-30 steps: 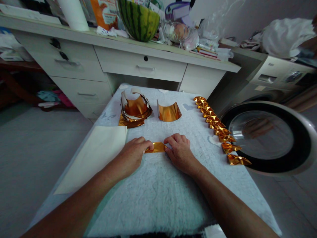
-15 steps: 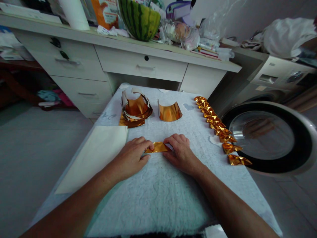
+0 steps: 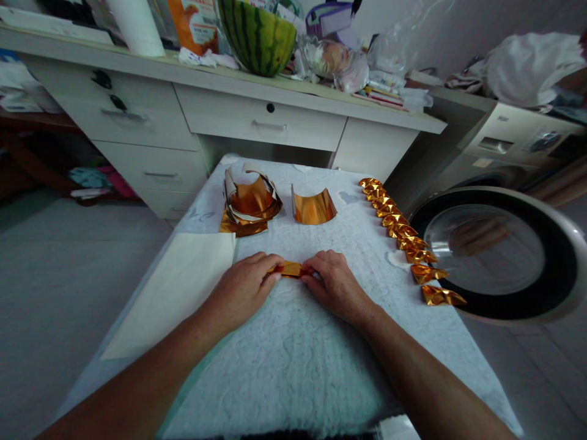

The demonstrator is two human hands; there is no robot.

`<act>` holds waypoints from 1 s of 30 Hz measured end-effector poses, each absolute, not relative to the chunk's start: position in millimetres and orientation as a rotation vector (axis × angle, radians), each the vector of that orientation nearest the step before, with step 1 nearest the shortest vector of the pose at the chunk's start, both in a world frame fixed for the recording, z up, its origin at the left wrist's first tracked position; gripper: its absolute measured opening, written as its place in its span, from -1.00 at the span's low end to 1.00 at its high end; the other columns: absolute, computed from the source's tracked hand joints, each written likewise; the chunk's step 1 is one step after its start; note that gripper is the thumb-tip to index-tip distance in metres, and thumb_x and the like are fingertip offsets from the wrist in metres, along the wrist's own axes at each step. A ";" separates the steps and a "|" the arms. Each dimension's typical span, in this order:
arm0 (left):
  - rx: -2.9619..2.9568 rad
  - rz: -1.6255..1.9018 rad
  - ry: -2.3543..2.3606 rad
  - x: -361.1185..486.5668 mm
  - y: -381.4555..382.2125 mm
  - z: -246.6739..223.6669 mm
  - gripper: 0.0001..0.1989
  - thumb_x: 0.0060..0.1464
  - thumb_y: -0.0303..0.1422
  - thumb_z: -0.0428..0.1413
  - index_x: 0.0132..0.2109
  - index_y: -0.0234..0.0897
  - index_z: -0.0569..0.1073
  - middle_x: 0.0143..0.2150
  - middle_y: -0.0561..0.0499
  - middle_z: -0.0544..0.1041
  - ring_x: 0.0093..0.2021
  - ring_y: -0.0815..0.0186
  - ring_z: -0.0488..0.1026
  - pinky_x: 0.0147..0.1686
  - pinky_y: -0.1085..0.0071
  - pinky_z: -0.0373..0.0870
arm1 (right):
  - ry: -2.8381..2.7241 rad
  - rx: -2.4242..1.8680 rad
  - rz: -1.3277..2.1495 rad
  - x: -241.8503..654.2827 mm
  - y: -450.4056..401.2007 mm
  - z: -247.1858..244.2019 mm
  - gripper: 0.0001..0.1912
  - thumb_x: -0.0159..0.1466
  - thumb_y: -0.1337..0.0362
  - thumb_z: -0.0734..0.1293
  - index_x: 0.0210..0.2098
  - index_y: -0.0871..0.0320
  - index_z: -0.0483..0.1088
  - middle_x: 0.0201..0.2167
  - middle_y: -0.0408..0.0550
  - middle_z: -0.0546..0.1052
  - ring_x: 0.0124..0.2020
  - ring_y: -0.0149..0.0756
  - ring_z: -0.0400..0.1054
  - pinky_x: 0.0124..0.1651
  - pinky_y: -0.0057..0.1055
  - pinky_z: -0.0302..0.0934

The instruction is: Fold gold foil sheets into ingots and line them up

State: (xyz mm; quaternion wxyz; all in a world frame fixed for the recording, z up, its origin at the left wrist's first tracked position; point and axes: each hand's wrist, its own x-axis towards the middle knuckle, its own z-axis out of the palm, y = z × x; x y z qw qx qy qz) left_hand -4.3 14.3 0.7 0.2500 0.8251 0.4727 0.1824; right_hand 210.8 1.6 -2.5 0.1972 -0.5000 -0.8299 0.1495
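Observation:
A narrow folded strip of gold foil paper (image 3: 290, 269) lies between my hands over the cloth-covered table. My left hand (image 3: 250, 284) pinches its left end between thumb and fingers. The right end is pinched by my right hand (image 3: 334, 282). Beyond them, a curved gold sheet (image 3: 314, 207) stands on the cloth, with a stack of curled gold sheets (image 3: 251, 201) to its left. Folded gold pieces (image 3: 400, 231) form a row along the table's right side.
Pale paper (image 3: 178, 290) covers part of the table's left side. Behind the table, a white counter (image 3: 220, 82) bears half a watermelon (image 3: 259, 38) and plastic bags. An open round washer door (image 3: 486, 250) stands at the right.
My left hand's thumb and fingers have closed on the strip's left end. The strip is slightly higher and tilted, and my right fingers have shifted a little on it.

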 end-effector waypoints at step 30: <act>2.319 0.605 1.369 1.1 7.6 4.7 -0.75 0.25 -0.41 -0.06 -0.09 -0.22 0.52 -0.20 0.00 0.58 -0.17 0.25 0.51 -0.15 0.32 0.39 | -2.135 -1.495 0.589 204.8 -6.8 5.5 -0.86 0.31 0.39 0.16 -0.22 0.14 0.34 -0.46 -0.16 0.46 -0.46 -0.39 0.31 -0.34 -0.48 0.11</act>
